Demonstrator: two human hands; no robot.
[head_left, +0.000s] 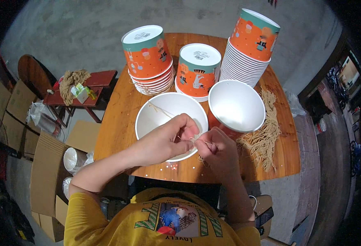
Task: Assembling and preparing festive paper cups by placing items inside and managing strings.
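In front of me on the table, a white-lined paper bucket [145, 123] stands with its mouth up. Near its far left rim a thin tan string [161, 109] runs toward my left hand [164, 141]. That hand is over the bucket, its thumb and fingers pinched together on the string. My right hand [220, 153] meets it at the near right rim, also pinching string, with the fingertips of both hands almost touching. Whether a knot lies between them is too small to tell. A second open bucket [233, 96] with an orange outside is tilted just beyond my right hand.
Upside-down orange-and-green buckets form a left stack [147, 53], a middle stack [199, 76] and a tall right stack [250, 45]. A heap of tan strings [266, 135] lies along the right of the wooden table [111, 127]. A cardboard box [45, 176] and a red bench [102, 80] are at left.
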